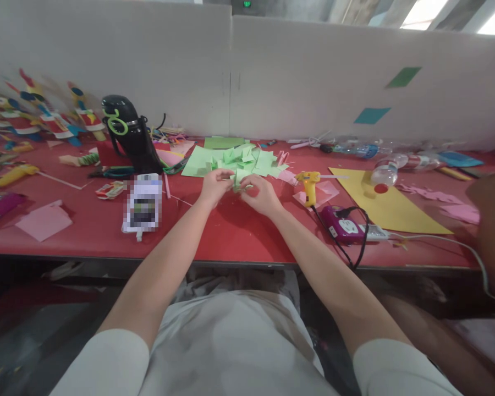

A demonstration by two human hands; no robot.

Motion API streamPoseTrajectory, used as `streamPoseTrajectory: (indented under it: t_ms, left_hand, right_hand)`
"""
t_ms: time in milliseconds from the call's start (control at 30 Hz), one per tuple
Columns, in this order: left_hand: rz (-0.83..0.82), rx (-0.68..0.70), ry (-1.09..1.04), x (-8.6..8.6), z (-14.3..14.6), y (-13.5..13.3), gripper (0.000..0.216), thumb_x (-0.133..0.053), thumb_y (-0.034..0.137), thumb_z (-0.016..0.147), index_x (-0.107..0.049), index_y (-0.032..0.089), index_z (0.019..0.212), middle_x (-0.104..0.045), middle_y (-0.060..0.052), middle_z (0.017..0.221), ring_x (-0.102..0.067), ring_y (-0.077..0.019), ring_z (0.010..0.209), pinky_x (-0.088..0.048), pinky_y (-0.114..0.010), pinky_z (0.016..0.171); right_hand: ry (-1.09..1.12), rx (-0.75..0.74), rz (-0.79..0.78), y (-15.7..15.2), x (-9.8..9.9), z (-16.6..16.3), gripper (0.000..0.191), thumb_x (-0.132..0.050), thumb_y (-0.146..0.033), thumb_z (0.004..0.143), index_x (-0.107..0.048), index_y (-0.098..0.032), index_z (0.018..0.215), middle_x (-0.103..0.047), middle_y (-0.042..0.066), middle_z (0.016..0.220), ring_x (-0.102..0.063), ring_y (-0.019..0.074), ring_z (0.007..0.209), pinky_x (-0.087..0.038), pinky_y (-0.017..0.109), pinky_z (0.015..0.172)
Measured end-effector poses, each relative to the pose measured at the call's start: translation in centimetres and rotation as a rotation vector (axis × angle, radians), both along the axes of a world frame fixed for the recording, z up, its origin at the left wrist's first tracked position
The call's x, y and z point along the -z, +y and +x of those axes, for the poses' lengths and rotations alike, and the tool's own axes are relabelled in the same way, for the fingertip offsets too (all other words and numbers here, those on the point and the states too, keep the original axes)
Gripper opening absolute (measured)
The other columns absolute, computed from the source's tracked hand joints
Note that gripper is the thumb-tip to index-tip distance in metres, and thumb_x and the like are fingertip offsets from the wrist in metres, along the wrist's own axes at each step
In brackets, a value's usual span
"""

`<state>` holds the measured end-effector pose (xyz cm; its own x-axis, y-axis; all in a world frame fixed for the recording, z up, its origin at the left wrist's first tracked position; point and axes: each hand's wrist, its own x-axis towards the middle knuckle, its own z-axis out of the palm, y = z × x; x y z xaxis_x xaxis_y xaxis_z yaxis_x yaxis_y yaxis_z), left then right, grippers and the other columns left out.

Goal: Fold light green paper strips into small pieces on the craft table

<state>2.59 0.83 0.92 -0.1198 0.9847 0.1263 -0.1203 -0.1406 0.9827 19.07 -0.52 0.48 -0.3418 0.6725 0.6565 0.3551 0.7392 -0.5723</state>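
Note:
Between both hands, a little above the red table (239,236), is a small folded piece of light green paper (240,177). My left hand (215,186) pinches its left side with the fingertips. On its right side, my right hand (260,193) grips it between thumb and curled fingers. The fingers partly cover the piece, so its exact shape is unclear. Just beyond my hands lies a heap of folded and cut light green paper pieces (245,155) on larger green sheets (193,163).
Right of my hands are a yellow glue gun (309,186), a purple power strip (341,224) with cables, a yellow sheet (412,212) and plastic bottles (385,173). On the left stand a phone (143,203) and a black bottle (130,132). Another person's arm (493,231) is at far right.

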Motion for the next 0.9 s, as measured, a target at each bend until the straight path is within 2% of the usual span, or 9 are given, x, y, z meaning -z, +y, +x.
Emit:
streamPoseTrajectory:
  t_ms: [67, 133, 333, 467, 667, 900]
  left_hand:
    - [-0.014, -0.063, -0.029, -0.2, -0.3, 0.1, 0.024, -0.067, 0.005, 0.061, -0.067, 0.012, 0.084, -0.062, 0.0, 0.071, -0.057, -0.0088, 0.06, -0.05, -0.024, 0.063]
    - [-0.012, -0.058, -0.043, -0.3, -0.4, 0.1, 0.025, -0.068, 0.006, 0.061, -0.066, 0.012, 0.085, -0.063, 0.0, 0.073, -0.06, -0.0099, 0.063, -0.05, -0.024, 0.063]
    - [0.078, 0.162, 0.003, -0.3, 0.1, -0.5, 0.029, -0.076, 0.016, 0.061, -0.067, 0.014, 0.089, -0.069, -0.004, 0.081, -0.065, -0.0139, 0.072, -0.055, -0.03, 0.071]
    - [0.104, 0.226, -0.007, -0.3, 0.3, -0.7, 0.031, -0.079, 0.021, 0.061, -0.067, 0.014, 0.089, -0.072, -0.006, 0.084, -0.068, -0.0176, 0.077, -0.057, -0.036, 0.075]
    - [0.114, 0.231, -0.017, -0.2, 0.3, -0.8, 0.029, -0.077, 0.019, 0.061, -0.068, 0.014, 0.088, -0.073, -0.006, 0.083, -0.069, -0.0176, 0.077, -0.058, -0.036, 0.075]
    - [0.077, 0.221, -0.017, -0.5, 0.5, -0.9, 0.026, -0.075, 0.019, 0.063, -0.069, 0.014, 0.089, -0.073, -0.006, 0.083, -0.068, -0.0171, 0.076, -0.058, -0.037, 0.077]
  right_hand:
    - [-0.043, -0.005, 0.022, 0.0, 0.0, 0.0, 0.006, -0.061, -0.018, 0.075, -0.061, -0.022, 0.079, -0.066, 0.005, 0.091, -0.062, 0.0205, 0.088, -0.049, 0.037, 0.087]
    - [-0.067, 0.012, 0.031, 0.0, -0.1, 0.0, 0.004, -0.06, -0.02, 0.079, -0.062, -0.021, 0.081, -0.066, 0.005, 0.089, -0.061, 0.0204, 0.086, -0.049, 0.036, 0.085]
    - [-0.036, 0.095, 0.048, 0.2, -0.3, -0.1, 0.015, -0.055, -0.032, 0.09, -0.065, -0.022, 0.084, -0.066, 0.006, 0.086, -0.06, 0.0205, 0.085, -0.048, 0.036, 0.082]
    - [0.024, 0.158, 0.02, 0.4, 0.0, 0.0, 0.016, -0.057, -0.034, 0.09, -0.066, -0.022, 0.085, -0.062, 0.006, 0.086, -0.059, 0.02, 0.084, -0.05, 0.035, 0.079]
    - [0.033, 0.192, -0.018, 0.6, 0.1, -0.1, 0.013, -0.058, -0.032, 0.088, -0.063, -0.022, 0.083, -0.062, 0.004, 0.082, -0.057, 0.0173, 0.074, -0.049, 0.033, 0.073]
    - [0.094, 0.184, -0.026, 0.5, 0.0, -0.1, 0.007, -0.061, -0.025, 0.083, -0.06, -0.021, 0.078, -0.061, 0.003, 0.081, -0.056, 0.0157, 0.071, -0.048, 0.032, 0.071]
